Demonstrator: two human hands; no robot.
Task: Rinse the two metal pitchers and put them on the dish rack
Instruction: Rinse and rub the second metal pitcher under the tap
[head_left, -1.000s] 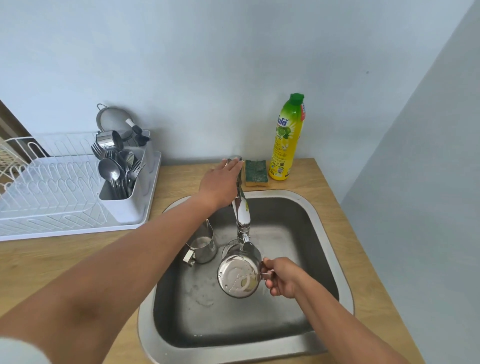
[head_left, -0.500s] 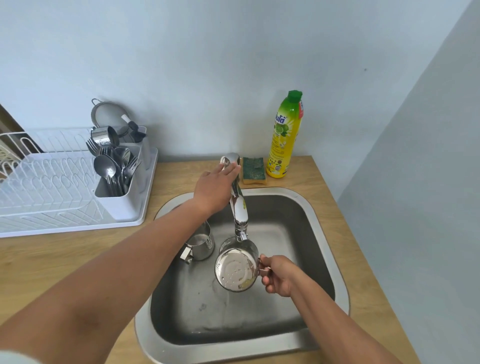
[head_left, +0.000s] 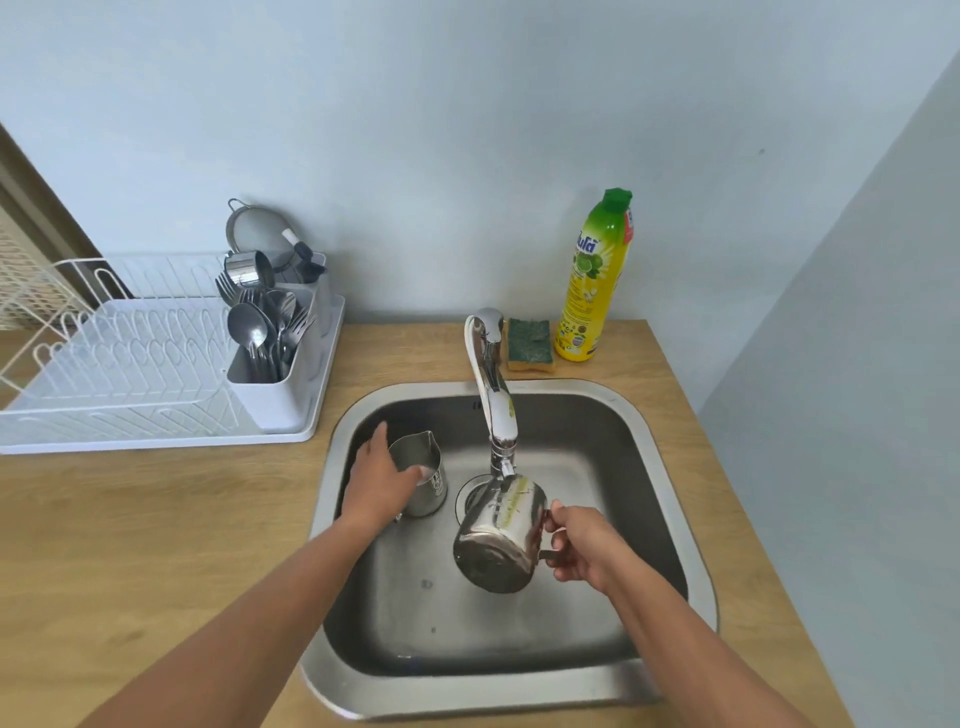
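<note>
Pitchers in sink: right hand (head_left: 582, 551) is gripping tipped pitcher (head_left: 498, 540) by its handle.
Left hand (head_left: 382, 480) is closing around second pitcher (head_left: 421, 480); wet steel risks slipping, clanging into sink (head_left: 670, 467).

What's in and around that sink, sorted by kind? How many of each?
Metal pitchers: 2, one held by its handle, one standing in the sink
Faucets: 1
Sponges: 1
Dish soap bottles: 1
Dish racks: 1
Total: 6
</note>
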